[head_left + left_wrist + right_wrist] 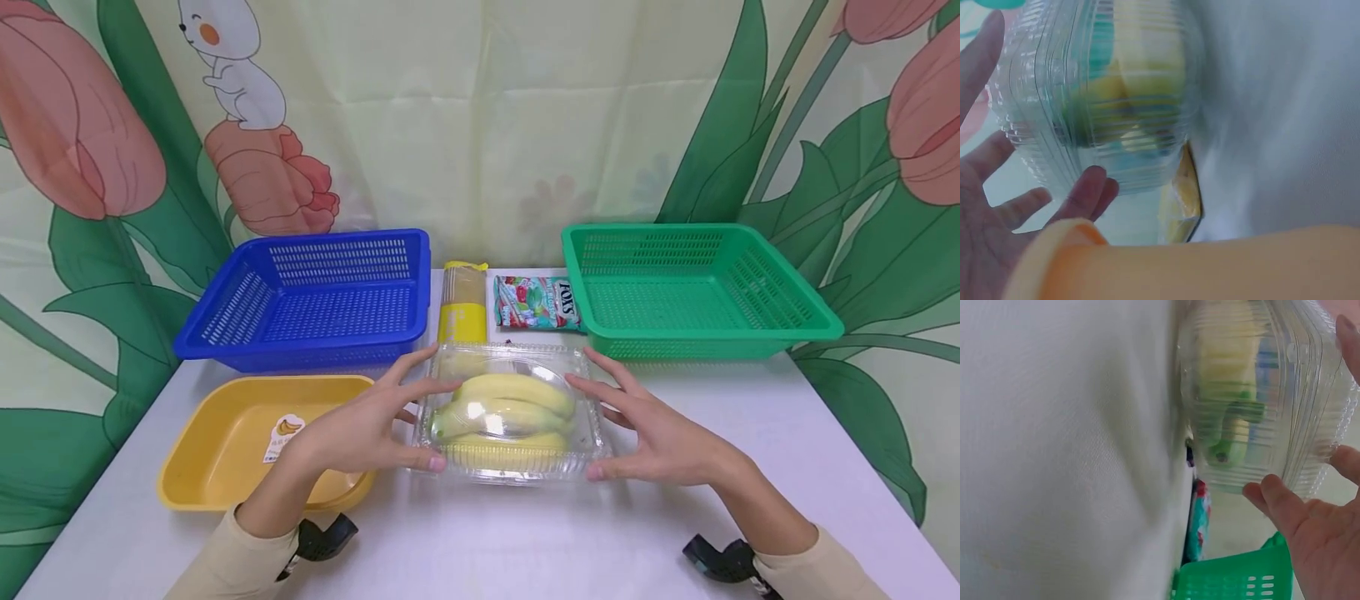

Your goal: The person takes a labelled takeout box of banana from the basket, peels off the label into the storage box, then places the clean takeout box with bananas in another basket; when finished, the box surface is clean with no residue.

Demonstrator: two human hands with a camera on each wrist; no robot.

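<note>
Clear plastic box (517, 478), lid on, w/ bananas (510, 404) inside, is mid-table, betw. the 2 hands; can't tell if its base is fully down on the table (487, 542). L grip (363, 427) is at the box's 9 o'clock: fingers spread, fairly straight, not clenched, thumb by the 7 o'clock corner, 1 fingertip over the lid edge. R grip (660, 433) mirrors it at 3 o'clock: also loose and spread, thumb by the 5 o'clock corner. Can't tell how firmly either presses.

Yellow tub (228, 454) w/ banana sticker (284, 438) is at approx. 9 o'clock, partly behind L forearm. Blue basket (341, 310) at 10 o'clock, green basket (667, 304) at 2. Yellow pkt (462, 321) at approx. 11, its near end behind the box; FOX'S bag (534, 302) at 12, right by the green basket. Tulip-print curtain (495, 167) hangs along the far side.
</note>
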